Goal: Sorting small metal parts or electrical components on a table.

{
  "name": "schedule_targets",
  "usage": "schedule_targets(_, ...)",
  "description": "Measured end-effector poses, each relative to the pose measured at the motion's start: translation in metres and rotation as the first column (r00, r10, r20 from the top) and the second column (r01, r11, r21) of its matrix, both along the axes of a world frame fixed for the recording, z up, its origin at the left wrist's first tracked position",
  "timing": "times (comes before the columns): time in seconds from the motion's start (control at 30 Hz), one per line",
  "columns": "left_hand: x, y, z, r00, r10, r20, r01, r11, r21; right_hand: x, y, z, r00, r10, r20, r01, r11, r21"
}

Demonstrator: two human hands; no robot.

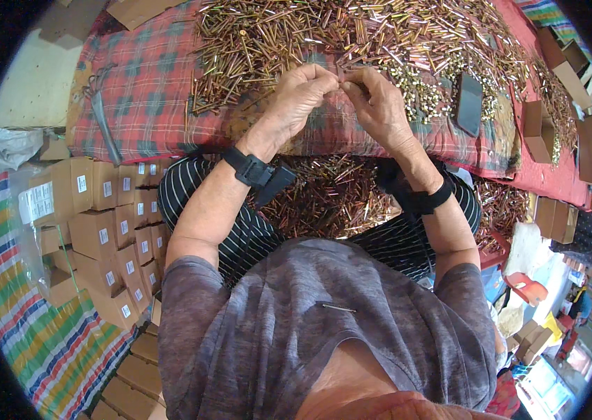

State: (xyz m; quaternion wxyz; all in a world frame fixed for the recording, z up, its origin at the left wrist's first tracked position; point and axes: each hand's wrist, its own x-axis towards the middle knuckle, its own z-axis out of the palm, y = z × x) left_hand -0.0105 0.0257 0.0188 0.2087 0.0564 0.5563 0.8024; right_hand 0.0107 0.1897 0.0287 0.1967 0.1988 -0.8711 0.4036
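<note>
My left hand (296, 103) and my right hand (380, 105) meet fingertip to fingertip over the front of a red and dark plaid cloth (145, 91). Both are closed in a pinch; whatever lies between the fingertips is too small to make out. Just beyond them spreads a heap of thin copper-coloured metal rods (261, 49). Many small brass-coloured pieces (418, 98), perhaps nuts or sleeves, lie loose to the right of my right hand. Below my wrists, between my legs, more copper-coloured rods (324, 199) are piled.
A dark phone (469, 105) lies on the cloth at the right. A long grey tool (105, 126) rests near its left edge. Stacked brown cartons (96, 234) stand at my left. Several open cardboard boxes (538, 129) sit at the far right.
</note>
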Motion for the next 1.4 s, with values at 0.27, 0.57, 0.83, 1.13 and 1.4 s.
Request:
schedule_targets(0.27, -0.001, -0.004, -0.005, 1.000, -0.028, -0.004, 0.029, 0.998, 0.049, 0.000, 0.002, 0.008, 0.956, -0.107, 0.275, 0.081, 0.991, 0.105)
schedule_targets(0.57, -0.036, -0.046, -0.002, 0.665, -0.287, -0.689, -0.613, 0.317, -0.724, -0.036, 0.041, -0.021, 0.894, -0.360, 0.265, 0.259, 0.900, 0.350)
schedule_targets(0.83, -0.049, -0.041, -0.017, 0.640, -0.407, -0.652, -0.690, 0.069, -0.720, -0.055, 0.039, -0.057, 0.981, -0.180, -0.065, 0.182, 0.776, 0.604)
schedule_targets(1.13, -0.046, -0.037, -0.027, 0.554, -0.434, -0.710, -0.658, 0.294, -0.693, -0.043, 0.029, -0.036, 0.939, -0.227, 0.259, 0.027, 0.799, 0.600)
schedule_targets(1.4, -0.030, -0.016, -0.036, 0.564, -0.487, -0.667, -0.557, 0.372, -0.742, -0.040, 0.040, -0.037, 0.941, -0.140, 0.307, -0.022, 0.882, 0.470)
